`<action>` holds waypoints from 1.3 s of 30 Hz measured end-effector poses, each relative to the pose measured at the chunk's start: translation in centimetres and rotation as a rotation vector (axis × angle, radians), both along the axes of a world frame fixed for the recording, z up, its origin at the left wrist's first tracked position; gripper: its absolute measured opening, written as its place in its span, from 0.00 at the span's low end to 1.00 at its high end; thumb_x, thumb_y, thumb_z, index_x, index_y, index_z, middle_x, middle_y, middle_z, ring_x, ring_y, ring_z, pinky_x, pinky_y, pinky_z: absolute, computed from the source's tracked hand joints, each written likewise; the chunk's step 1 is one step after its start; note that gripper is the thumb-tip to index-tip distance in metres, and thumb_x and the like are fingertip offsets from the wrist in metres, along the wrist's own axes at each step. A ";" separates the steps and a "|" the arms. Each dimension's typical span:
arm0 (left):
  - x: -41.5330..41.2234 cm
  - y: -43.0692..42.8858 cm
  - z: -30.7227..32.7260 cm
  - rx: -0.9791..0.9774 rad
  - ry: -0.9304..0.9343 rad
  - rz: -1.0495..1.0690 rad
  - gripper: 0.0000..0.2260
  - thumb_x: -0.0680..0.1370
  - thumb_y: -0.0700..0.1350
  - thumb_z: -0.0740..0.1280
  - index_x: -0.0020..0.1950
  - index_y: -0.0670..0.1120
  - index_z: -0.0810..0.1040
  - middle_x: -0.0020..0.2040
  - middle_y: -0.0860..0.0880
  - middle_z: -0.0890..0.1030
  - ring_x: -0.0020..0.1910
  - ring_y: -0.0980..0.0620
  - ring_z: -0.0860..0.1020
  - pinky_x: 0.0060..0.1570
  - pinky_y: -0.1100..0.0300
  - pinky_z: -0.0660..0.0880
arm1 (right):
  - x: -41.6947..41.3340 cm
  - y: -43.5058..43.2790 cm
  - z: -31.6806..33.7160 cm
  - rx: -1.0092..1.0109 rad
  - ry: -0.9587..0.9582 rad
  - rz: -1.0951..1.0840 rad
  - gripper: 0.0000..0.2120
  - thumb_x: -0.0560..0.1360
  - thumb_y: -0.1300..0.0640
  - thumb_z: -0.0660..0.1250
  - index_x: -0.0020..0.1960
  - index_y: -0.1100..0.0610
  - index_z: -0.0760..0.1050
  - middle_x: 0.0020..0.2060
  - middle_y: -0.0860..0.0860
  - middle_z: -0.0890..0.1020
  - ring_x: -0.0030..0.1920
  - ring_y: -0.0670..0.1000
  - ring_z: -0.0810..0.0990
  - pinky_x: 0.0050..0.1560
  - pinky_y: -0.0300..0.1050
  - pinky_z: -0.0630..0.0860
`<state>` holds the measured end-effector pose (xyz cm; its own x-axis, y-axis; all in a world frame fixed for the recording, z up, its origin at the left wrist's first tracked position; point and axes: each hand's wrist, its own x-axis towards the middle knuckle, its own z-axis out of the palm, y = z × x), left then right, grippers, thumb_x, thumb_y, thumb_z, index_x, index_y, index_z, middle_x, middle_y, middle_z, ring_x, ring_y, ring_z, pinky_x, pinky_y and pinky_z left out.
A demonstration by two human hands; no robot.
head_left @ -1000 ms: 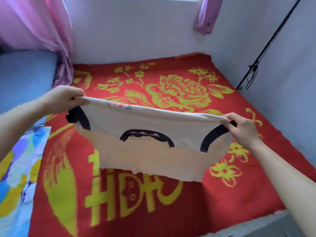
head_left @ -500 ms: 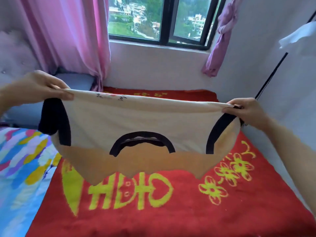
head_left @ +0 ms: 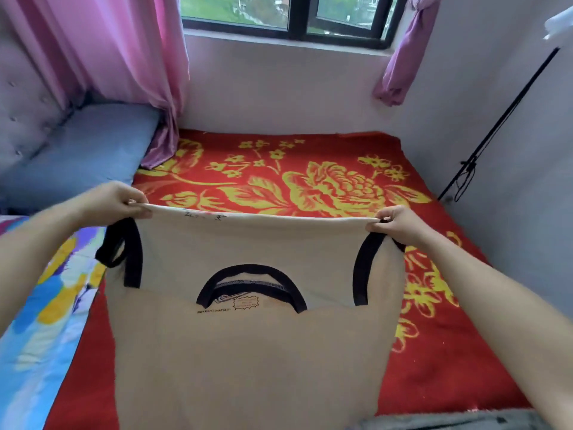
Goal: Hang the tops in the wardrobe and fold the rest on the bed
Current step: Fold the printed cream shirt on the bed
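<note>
The T-shirt (head_left: 248, 352) runs off the bottom edge, so its hem is out of sight, and it covers the middle of the red blanket (head_left: 325, 187). The print (head_left: 245, 303) on its inside is too small to read. The window (head_left: 297, 13) is cut off at the top. A white object (head_left: 559, 21) in the upper right corner and a grey cloth (head_left: 449, 422) at the bottom edge show only in part; I cannot tell what they are.

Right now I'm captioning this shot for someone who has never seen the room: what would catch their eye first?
The cream T-shirt with black trim fills the middle foreground, doubled over and stretched between the left hand and the right hand, which pinch its top corners. Behind it, the red blanket with big yellow flowers covers the bed, and a pink curtain hangs at upper left.
</note>
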<state>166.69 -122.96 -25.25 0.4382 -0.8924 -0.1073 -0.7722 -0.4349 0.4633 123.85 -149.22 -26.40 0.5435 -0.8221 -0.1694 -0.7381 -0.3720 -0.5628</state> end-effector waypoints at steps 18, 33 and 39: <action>8.3 -11.6 -24.8 0.276 0.005 0.086 0.06 0.79 0.45 0.63 0.46 0.52 0.80 0.40 0.48 0.80 0.42 0.45 0.76 0.37 0.55 0.71 | 10.5 -5.9 -22.1 -0.183 0.550 -0.250 0.09 0.80 0.51 0.56 0.43 0.53 0.69 0.42 0.53 0.76 0.56 0.56 0.72 0.57 0.50 0.62; 5.3 -2.8 -28.4 -0.144 -0.210 -0.257 0.10 0.74 0.42 0.63 0.44 0.43 0.84 0.41 0.43 0.84 0.36 0.41 0.81 0.32 0.51 0.75 | 2.6 -2.7 -28.2 -1.021 0.279 0.421 0.14 0.76 0.60 0.62 0.32 0.55 0.71 0.25 0.49 0.74 0.35 0.54 0.78 0.49 0.50 0.67; -2.3 6.9 -35.9 0.316 -0.294 -0.473 0.18 0.62 0.43 0.72 0.50 0.52 0.73 0.39 0.46 0.82 0.29 0.46 0.78 0.29 0.56 0.73 | -2.4 4.9 -33.8 -0.440 0.810 0.732 0.12 0.59 0.56 0.77 0.37 0.57 0.76 0.32 0.56 0.78 0.41 0.59 0.76 0.47 0.53 0.64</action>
